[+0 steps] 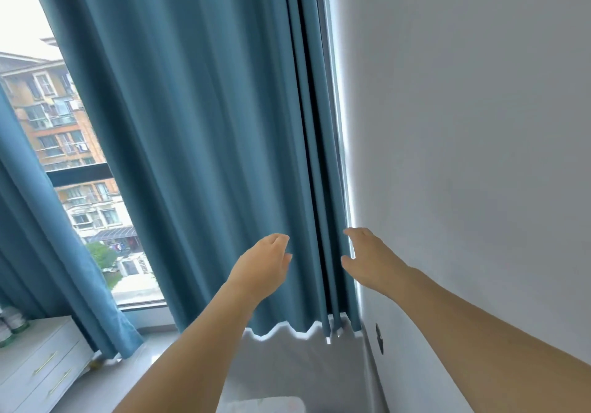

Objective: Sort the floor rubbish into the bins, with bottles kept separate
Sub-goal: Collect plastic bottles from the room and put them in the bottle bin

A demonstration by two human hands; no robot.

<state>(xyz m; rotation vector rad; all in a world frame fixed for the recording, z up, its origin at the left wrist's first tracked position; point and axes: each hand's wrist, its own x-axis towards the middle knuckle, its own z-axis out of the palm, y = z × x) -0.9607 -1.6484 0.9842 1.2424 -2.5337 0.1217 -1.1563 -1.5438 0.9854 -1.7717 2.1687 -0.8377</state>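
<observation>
left hand (265, 265): raised before blue curtain (198, 143), fingers loosely curled, grasping nothing | right hand (367, 259): stretched forward at curtain's right edge beside white wall (473, 143), fingers relaxed, grasping nothing | rubbish, bins: out of view | lower left: white drawer unit (41, 371)

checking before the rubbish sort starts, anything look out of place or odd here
Nothing is spilled or damaged. The one odd thing: no rubbish or bins are in view. Both the left hand and right hand are raised, open and empty, before the blue curtain.
</observation>
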